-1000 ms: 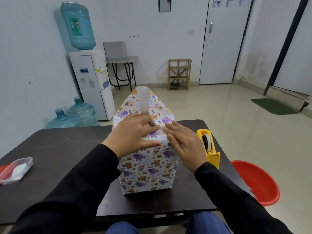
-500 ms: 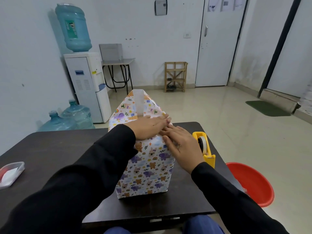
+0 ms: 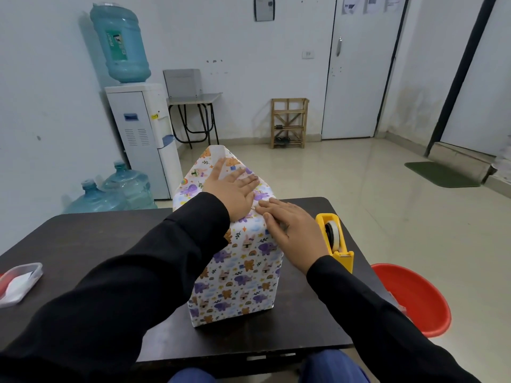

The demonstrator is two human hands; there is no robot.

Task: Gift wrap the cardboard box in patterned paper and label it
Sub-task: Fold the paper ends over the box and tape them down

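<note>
My left hand (image 3: 233, 193) and right hand (image 3: 290, 226) press flat, fingers straight, on the wrapped box (image 3: 237, 269) at frame centre; the grip holds nothing. I think the next move needs tape from the dispenser (image 3: 336, 239).

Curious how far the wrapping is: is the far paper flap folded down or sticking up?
Sticking up. The flap rises above the box, white underside showing; the left hand lies flat at its base.
</note>
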